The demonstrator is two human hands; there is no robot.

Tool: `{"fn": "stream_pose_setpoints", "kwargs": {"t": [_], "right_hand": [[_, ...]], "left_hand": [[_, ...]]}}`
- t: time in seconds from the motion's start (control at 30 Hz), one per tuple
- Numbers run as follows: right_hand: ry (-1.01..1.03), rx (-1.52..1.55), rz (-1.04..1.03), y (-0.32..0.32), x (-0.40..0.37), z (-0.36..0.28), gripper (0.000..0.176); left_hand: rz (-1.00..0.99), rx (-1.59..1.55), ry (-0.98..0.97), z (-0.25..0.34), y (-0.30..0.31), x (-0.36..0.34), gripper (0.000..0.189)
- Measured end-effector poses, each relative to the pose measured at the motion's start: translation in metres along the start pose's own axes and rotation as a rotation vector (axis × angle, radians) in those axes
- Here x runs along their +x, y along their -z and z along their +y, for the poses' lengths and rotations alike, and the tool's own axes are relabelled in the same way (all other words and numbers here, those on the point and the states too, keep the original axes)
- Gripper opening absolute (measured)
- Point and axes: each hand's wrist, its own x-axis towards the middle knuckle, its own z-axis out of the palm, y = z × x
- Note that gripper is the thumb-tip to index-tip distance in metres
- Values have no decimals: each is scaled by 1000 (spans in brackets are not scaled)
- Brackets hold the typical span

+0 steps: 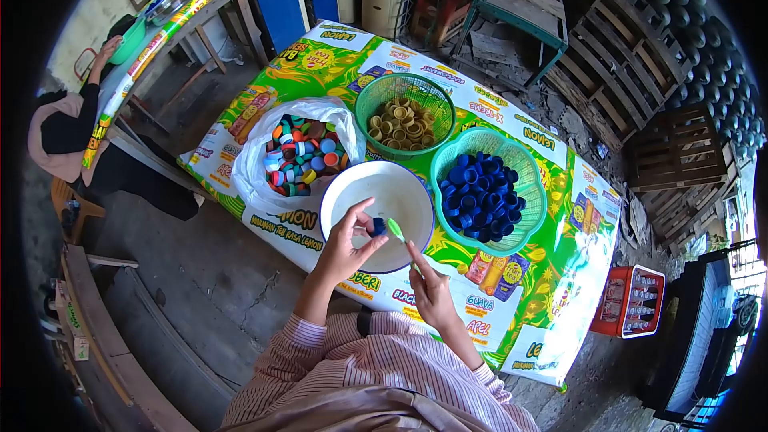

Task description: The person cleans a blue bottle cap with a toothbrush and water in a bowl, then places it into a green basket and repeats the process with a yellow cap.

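1. The left hand (344, 246) grasps 1 dark blue cap (377, 227) between thumb and fingers, over the white bowl (396, 184). The right hand (433, 296) grips a slim tool with a green part (395, 230) that meets or nearly meets the cap; its exact kind and working edge cannot be made out.

2. The cap looks like light, fairly stiff plastic. It should bear a firm pinch, though its smooth wall could slip or turn. The best hold is at opposite sides of the outer wall, fingertips away from the tool.

3. The tool looks light too, best held along its shaft, behind the green part. The bowl looks rigid, perhaps enamel, with a blue rim that could chip if knocked.

4. Around the bowl are 3 holders: a soft plastic bag (253, 144) of mixed-colour caps (307, 162), a green basket (367, 104) of tan caps (402, 124) and a pale green basket (537, 216) of dark blue caps (480, 196). The baskets look springy and easiest to take by the rim; the bag would sag.

5. The tablecloth (280, 250) carries the "Fruit Tea" brand, with "LEMON", "GUAVA", "APEL", "X-TREME" and "MINUMAN TEH RASA LEMON". Other words are cut off or too small. No lettering is readable on the held cap.
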Motion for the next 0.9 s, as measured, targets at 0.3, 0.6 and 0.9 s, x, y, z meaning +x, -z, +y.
{"fn": "stream_pose_setpoints", "kwargs": {"t": [0.3,0.6,0.9], "right_hand": [[-30,-23,-12,-1,-9,1,47],[148,-152,-22,-11,-4,0,52],[-190,279,-118,-13,-4,-7,50]], "left_hand": [[95,59,-141,0,1,0,94],[72,-105,-52,-6,-1,-3,108],[136,-857,79,-25,-22,-10,38]]}}
